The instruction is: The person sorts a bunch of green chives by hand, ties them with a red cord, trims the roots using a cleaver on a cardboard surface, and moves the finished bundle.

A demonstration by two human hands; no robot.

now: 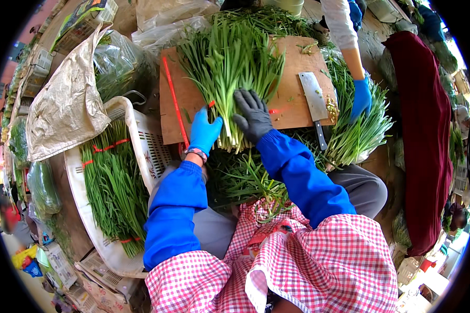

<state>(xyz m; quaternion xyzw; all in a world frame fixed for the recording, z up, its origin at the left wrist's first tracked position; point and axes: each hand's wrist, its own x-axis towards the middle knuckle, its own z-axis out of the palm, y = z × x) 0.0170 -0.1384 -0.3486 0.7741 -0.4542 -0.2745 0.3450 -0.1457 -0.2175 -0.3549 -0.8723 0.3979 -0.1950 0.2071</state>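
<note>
A loose bunch of garlic chives (230, 73) lies on a brown board (292, 109), pale stem ends toward me. My left hand (204, 130), in a blue glove, cups the left side of the stems, thumb apart from the fingers. A bit of red strip shows at its fingertip. My right hand (253, 116), in a dark grey glove, rests with spread fingers on the stems' right side. Another red bit shows beside it. Left of the bunch, a long red strip (174, 96) crosses the board. On the right edge lies a cleaver (313, 94), its black handle overhanging toward me.
A white basket (154, 143) at my left holds chives tied with red strips (112, 177). More loose chives (357, 143) lie right of the board, where another person's blue-gloved hand (361, 98) reaches in. Loose leaves (240, 175) cover my lap. A dark red cloth (420, 141) lies farther right.
</note>
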